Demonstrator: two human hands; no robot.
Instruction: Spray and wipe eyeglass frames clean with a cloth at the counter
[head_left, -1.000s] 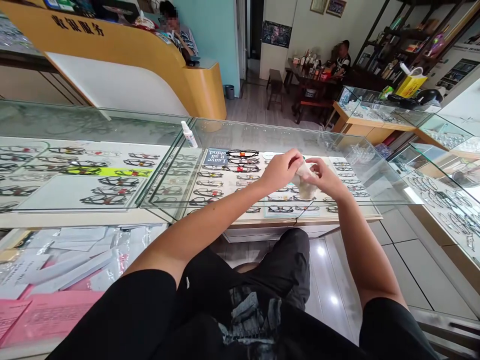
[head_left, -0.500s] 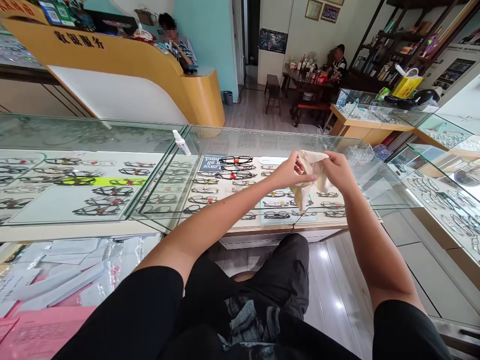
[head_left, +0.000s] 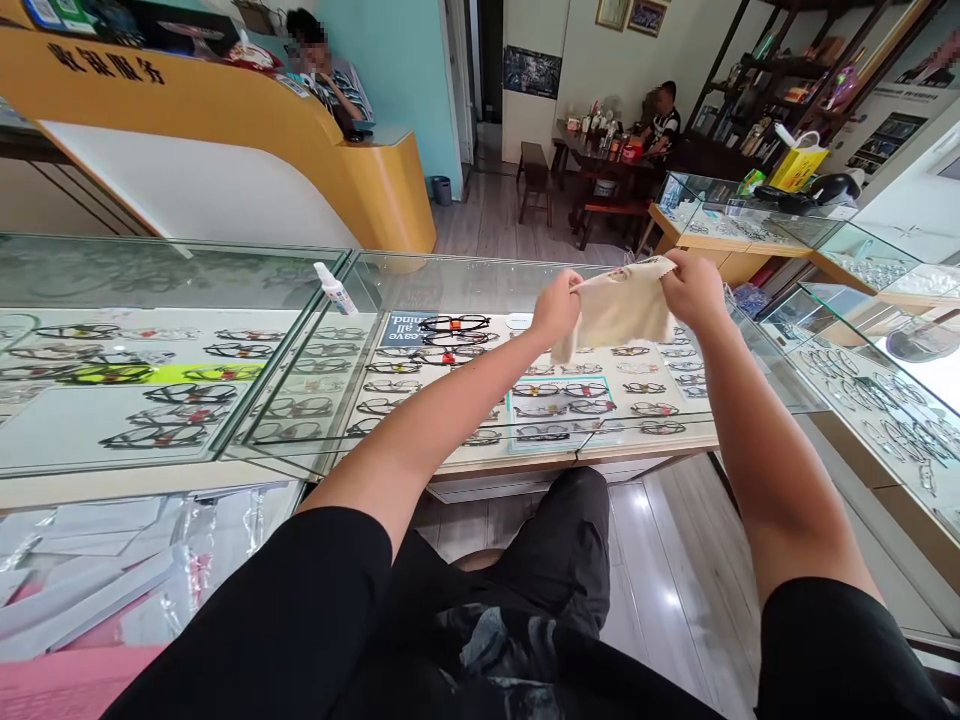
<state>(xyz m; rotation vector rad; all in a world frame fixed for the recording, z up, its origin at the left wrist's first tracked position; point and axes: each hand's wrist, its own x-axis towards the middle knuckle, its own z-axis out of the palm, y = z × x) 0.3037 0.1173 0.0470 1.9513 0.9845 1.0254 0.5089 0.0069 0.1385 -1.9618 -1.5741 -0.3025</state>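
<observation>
A cream cloth (head_left: 626,308) is stretched between my two hands above the glass display case. My left hand (head_left: 557,305) is closed on its left corner, and my right hand (head_left: 696,288) grips the upper right corner. The cloth hangs down from its taut top edge. Beneath it, several eyeglasses (head_left: 591,406) lie in rows inside the case. A white spray bottle (head_left: 336,288) stands on the glass top, well to the left of my hands.
A second glass case with eyeglasses (head_left: 169,415) adjoins on the left, and another case (head_left: 885,400) stands at right. Papers and plastic sleeves (head_left: 112,560) lie at lower left. Behind are a yellow counter (head_left: 386,195) with one person and a dark table (head_left: 600,145) with another.
The cloth was bunched and folded; now it is spread flat between my hands. My hands have moved farther apart and up. The view has shifted slightly right.
</observation>
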